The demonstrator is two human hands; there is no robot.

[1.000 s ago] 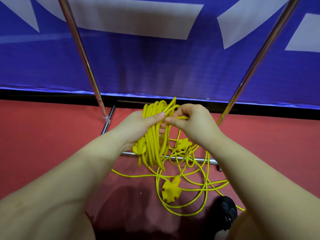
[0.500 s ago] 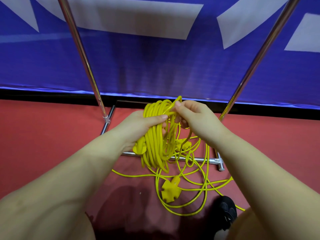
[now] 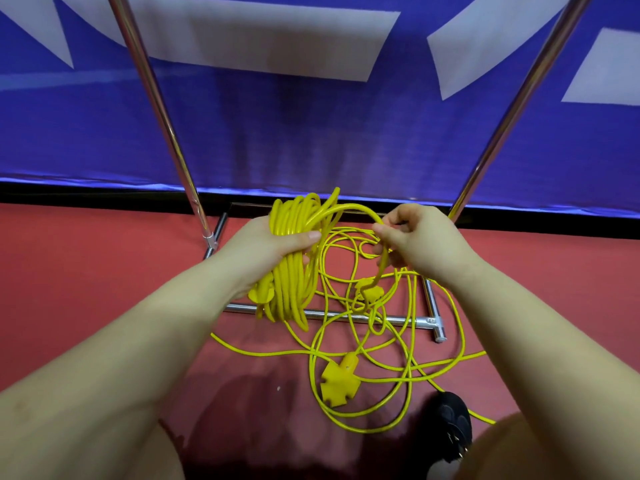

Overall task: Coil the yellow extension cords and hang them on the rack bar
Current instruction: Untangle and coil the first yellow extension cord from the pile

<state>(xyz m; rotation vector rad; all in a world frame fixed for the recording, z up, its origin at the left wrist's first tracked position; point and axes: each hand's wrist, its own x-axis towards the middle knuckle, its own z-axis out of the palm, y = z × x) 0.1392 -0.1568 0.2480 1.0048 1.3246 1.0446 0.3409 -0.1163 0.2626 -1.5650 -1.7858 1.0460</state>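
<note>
Behind the chrome tube rack frame (image 3: 332, 315) hangs a blue-and-white banner (image 3: 311, 133); loose yellow extension cord (image 3: 408, 368) sprawls on the red floor (image 3: 86, 271). Your left hand (image 3: 266, 247) grips the coiled yellow cord bundle (image 3: 291, 265), while your right hand (image 3: 415, 244) pinches a strand arching off it, above the yellow three-way socket (image 3: 339, 379).

Place: looks like an indoor sports hall or event venue, exact kind unclear.
Floor: red sports-type flooring (image 3: 86, 271).
Backdrop: blue banner (image 3: 311, 133) with large white lettering.
Equipment: chrome rack frame (image 3: 346, 315).
</note>
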